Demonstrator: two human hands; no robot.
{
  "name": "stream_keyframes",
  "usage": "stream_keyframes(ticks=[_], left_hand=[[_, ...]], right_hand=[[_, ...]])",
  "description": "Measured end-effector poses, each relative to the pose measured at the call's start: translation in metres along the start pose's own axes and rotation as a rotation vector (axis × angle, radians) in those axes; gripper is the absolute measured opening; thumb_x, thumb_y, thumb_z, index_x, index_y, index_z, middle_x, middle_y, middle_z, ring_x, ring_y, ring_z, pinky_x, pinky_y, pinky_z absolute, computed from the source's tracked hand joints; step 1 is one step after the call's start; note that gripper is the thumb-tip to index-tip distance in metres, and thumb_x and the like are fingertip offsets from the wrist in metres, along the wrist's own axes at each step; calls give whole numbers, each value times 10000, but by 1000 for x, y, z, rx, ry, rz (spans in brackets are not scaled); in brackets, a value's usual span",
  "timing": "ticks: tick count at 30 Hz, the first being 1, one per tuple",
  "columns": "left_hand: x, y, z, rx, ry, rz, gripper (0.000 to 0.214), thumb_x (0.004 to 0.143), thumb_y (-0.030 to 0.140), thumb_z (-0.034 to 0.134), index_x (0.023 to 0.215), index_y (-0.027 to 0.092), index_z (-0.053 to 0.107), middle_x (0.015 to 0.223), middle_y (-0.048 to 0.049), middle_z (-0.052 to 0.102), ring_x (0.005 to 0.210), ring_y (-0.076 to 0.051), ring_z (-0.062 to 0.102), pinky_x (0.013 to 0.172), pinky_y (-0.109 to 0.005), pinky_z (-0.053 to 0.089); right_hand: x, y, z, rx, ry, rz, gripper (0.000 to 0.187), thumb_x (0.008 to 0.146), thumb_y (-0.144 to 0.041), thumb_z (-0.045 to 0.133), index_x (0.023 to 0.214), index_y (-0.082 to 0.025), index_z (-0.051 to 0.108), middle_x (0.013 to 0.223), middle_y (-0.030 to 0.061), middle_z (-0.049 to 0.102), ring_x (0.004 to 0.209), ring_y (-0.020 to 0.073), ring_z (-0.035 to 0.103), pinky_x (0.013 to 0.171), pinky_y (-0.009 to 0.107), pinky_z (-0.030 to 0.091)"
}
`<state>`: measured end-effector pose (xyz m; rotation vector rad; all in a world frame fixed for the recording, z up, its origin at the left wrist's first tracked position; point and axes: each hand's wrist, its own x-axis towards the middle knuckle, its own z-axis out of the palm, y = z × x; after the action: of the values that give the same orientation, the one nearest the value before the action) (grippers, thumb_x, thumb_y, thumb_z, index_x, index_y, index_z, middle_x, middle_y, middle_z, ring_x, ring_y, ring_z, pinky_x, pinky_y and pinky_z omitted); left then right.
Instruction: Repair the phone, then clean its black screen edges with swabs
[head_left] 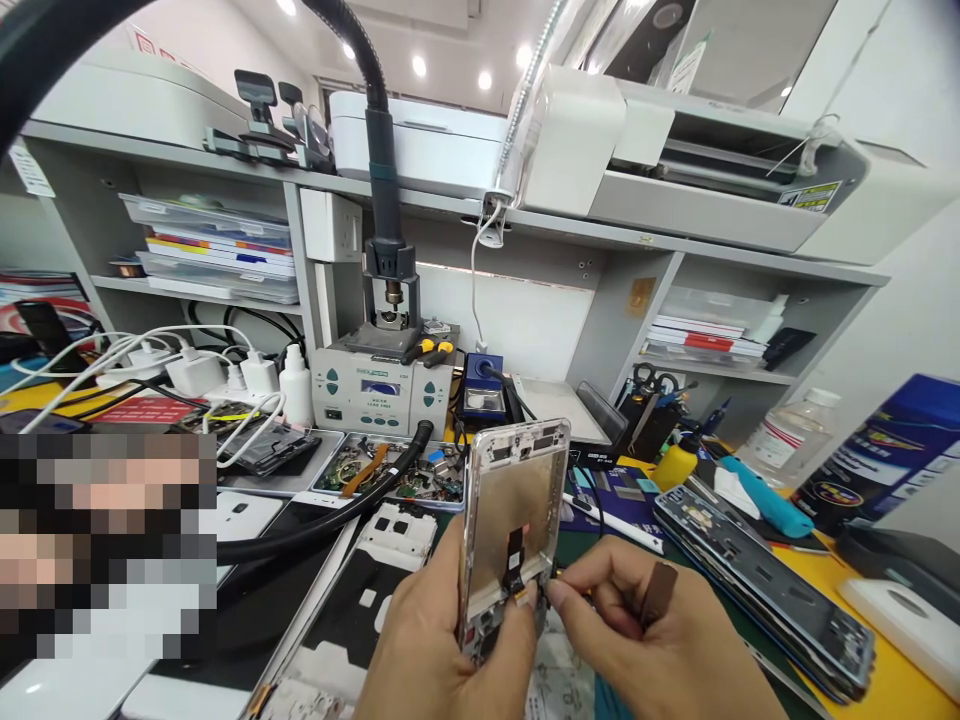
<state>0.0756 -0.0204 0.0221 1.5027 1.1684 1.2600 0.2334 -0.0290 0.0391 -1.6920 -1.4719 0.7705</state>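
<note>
My left hand (pixel 442 640) is wrapped round the lower end of an opened phone frame (pixel 514 500), holding it upright with its bare metal inside facing me. A short black flex cable (pixel 514 562) runs down the middle of the frame. My right hand (pixel 645 630) is closed in a pinch at the frame's lower right edge, thumb and forefinger pressed on a small dark part that I cannot make out. A brown strip (pixel 658 592) sticks up between the fingers of that hand.
A disassembled phone (pixel 757 580) lies to the right on the yellow mat. A white phone back (pixel 375 590) and a thick black hose (pixel 330 510) lie to the left. Behind stand a hot-air station (pixel 382 385), a parts tray (pixel 397 475), chargers, bottles and shelves.
</note>
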Motion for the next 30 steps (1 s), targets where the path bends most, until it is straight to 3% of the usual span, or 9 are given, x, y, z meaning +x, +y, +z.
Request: stream_keyframes(ticks=[4, 7, 11, 15, 22, 30], left_hand=[[4, 11, -3, -88, -56, -50, 318, 830, 362, 632, 1125, 256, 684, 877, -1, 746, 838, -221, 689, 758, -282, 532], [8, 17, -5, -214, -58, -132, 370, 801, 376, 683, 1141, 232, 671, 925, -7, 747, 812, -206, 675, 721, -257, 525], [12, 15, -7, -314, -74, -165, 357, 767, 326, 735, 1103, 229, 664, 834, 9, 705, 781, -203, 648, 699, -259, 504], [14, 12, -9, -383, -110, -175, 335, 772, 373, 758, 1056, 225, 658, 747, 27, 630, 746, -190, 606, 669, -258, 468], [17, 10, -10, -519, -185, -251, 358, 786, 388, 789, 1061, 202, 653, 761, 25, 625, 658, -127, 508, 635, -244, 420], [15, 10, -9, -531, -190, -263, 392, 767, 392, 805, 1064, 200, 637, 799, 4, 674, 712, -149, 547, 659, -243, 426]], right_hand=[[4, -1, -3, 46, -40, 2, 207, 767, -374, 683, 672, -203, 615, 531, -118, 250, 519, 105, 242, 527, 271, 199], [7, -1, -9, 20, -109, -5, 227, 819, -401, 688, 736, -191, 659, 544, -110, 259, 535, 110, 245, 521, 262, 205], [10, -1, -18, 18, -223, -4, 337, 878, -498, 669, 755, -187, 706, 557, -87, 313, 542, 111, 287, 504, 251, 225], [10, 1, -23, 116, -303, 19, 410, 894, -576, 648, 765, -194, 718, 503, -101, 293, 460, 87, 246, 441, 255, 160], [9, 1, -23, 106, -336, 24, 330, 857, -511, 717, 798, -187, 743, 549, -96, 322, 480, 76, 237, 442, 247, 151], [11, 5, -24, 152, -402, 31, 359, 910, -512, 658, 776, -180, 686, 499, -115, 266, 443, 74, 210, 421, 244, 153]])
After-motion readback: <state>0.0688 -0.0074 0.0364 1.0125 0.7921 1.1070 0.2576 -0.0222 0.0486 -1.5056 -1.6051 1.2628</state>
